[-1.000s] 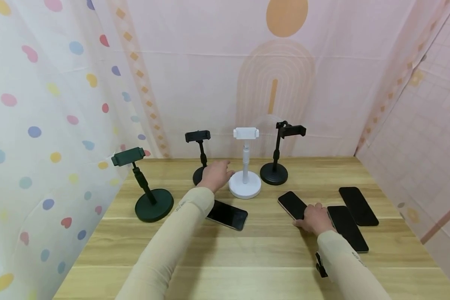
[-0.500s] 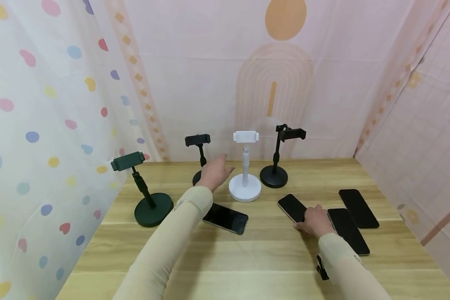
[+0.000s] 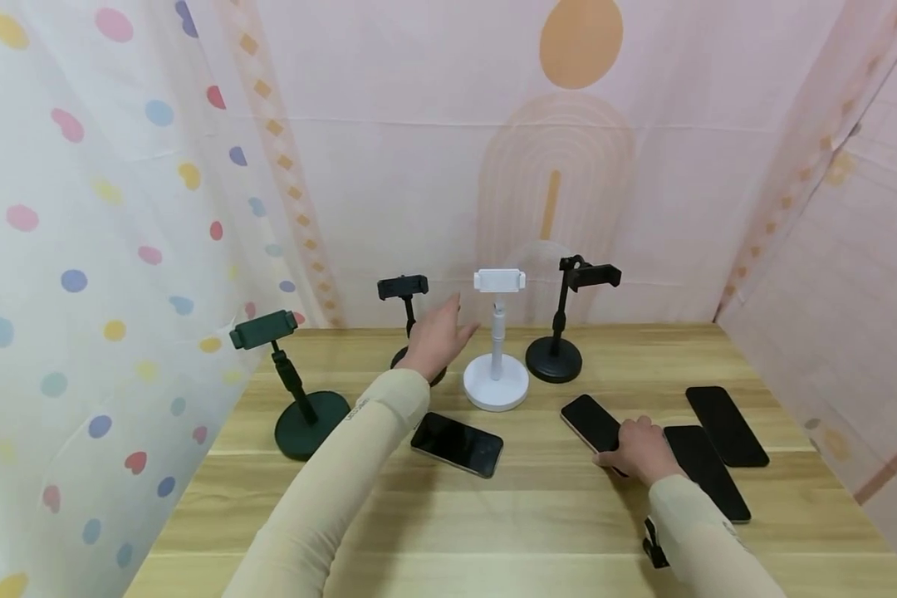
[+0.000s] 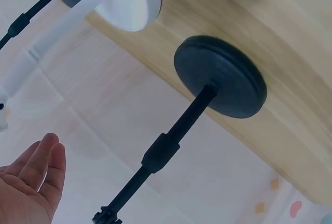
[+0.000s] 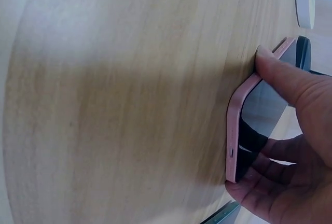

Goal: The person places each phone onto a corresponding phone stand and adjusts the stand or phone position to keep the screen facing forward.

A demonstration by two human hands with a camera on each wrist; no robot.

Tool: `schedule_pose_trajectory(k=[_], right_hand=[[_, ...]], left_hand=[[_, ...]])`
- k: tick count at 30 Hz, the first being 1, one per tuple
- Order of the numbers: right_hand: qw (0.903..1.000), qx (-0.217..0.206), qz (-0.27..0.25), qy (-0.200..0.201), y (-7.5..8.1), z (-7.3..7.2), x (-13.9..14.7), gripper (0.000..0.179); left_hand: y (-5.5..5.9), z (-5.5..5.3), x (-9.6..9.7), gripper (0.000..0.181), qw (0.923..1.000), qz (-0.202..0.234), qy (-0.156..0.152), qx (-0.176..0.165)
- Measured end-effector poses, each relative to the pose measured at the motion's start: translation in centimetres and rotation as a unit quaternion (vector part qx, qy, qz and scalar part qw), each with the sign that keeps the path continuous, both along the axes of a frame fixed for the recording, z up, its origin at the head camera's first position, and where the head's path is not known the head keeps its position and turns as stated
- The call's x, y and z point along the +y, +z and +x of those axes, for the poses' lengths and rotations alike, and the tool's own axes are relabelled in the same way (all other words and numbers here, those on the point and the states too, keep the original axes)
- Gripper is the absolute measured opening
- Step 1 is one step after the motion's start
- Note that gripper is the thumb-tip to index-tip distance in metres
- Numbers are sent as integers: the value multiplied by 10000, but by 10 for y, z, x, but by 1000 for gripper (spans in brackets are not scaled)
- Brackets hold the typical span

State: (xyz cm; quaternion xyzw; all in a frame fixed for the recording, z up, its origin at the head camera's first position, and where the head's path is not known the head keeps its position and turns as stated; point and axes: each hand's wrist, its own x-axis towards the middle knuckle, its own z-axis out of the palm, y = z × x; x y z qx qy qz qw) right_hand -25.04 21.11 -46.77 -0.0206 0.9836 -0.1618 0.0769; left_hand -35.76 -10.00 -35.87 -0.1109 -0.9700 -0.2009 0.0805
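Observation:
In the head view my left hand hovers in front of a black phone stand, left of a white phone stand. Its fingers are loosely extended; the left wrist view shows the hand apart from the black stand's pole. My right hand holds a smartphone by its edges at the right. The right wrist view shows the thumb on one long edge of this pink-sided smartphone and fingers around the other side. The phone appears to lie on the table.
Another smartphone lies below the left hand. Two dark phones, one nearer and one farther, lie at the right. A green stand is at left, another black stand right of the white one. A curtain hangs behind the table.
My left hand has risen toward the black stand's clamp, its fingers pointing more upward. My right hand stays on the same phone. The head view has shifted slightly.

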Motion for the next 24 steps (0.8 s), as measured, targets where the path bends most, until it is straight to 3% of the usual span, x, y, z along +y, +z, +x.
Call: schedule_pose_trajectory(k=[8, 17, 24], right_hand=[[9998, -26, -163, -117, -6, 0, 6, 62], [9989, 91, -358, -305, -9, 4, -1, 53], [9981, 328, -412, -312, -7, 6, -15, 65]], left_hand=[[9, -3, 1, 65, 9985, 169, -133, 503], [14, -5, 0, 65, 9973, 528, -216, 468], [16, -7, 1, 63, 9961, 754, -235, 387]])
